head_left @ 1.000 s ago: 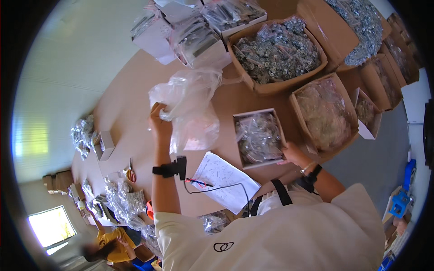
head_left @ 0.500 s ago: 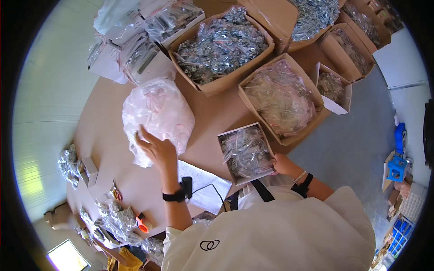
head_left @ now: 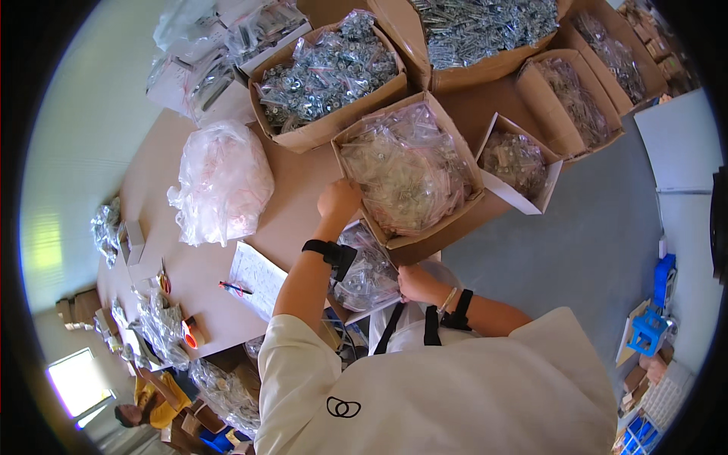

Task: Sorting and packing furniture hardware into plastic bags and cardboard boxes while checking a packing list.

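Observation:
My left hand point(head_left: 339, 201) is curled at the left rim of an open cardboard box point(head_left: 442, 218) full of clear zip bags point(head_left: 406, 163) holding small parts. Its fingertips are partly hidden at the rim. Close to my body is a small white box point(head_left: 362, 313) packed with clear bags of metal parts point(head_left: 364, 273). The fingers of my right hand point(head_left: 419, 284) grip its right edge. My left forearm covers part of this small box.
A white plastic bag point(head_left: 224, 182) and a printed sheet point(head_left: 258, 277) with a pen point(head_left: 236, 288) lie to the left. Behind stand boxes of washers point(head_left: 326, 80) and screws point(head_left: 489, 34). On the right is a white box point(head_left: 516, 163). Another person point(head_left: 159, 398) is at lower left.
My left hand has left the white plastic bag and moved right to the cardboard box. My right hand stays on the small box. The whole view has shifted.

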A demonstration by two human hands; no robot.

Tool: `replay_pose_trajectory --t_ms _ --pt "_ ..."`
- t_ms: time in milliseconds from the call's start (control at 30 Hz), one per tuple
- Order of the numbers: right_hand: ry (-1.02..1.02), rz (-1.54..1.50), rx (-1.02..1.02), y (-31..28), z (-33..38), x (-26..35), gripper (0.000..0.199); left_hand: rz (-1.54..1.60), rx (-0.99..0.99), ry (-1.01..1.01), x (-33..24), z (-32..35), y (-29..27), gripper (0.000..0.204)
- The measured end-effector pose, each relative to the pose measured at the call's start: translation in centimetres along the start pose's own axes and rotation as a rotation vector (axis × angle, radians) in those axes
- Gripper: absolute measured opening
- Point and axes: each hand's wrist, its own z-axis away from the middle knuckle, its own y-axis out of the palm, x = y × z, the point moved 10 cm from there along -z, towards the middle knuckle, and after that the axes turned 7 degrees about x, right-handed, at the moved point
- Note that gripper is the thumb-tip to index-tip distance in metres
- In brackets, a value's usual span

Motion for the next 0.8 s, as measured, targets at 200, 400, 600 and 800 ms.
replay_pose_trajectory --t_ms 200,400,600,800 --pt "0.291 -0.364 0.019 -3.6 4.4 0.1 0.02 0.01 -0.03 -0.084 1.1 1.9 -0.4 0.042" --pt "0.414 -0.474 0.179 -2.5 6.6 -0.3 0.022 0.038 -0.042 -0.132 2.0 3.3 -0.5 0.044" --pt "0.327 -0.15 0.139 -1.4 7.6 -1.0 0.031 0.052 -0.076 -0.176 5.8 4.6 0.2 0.043" --pt "0.411 -0.269 0.266 -1.0 8.3 1.2 0.032 0.065 -0.101 -0.228 9.7 5.5 -0.3 0.043"
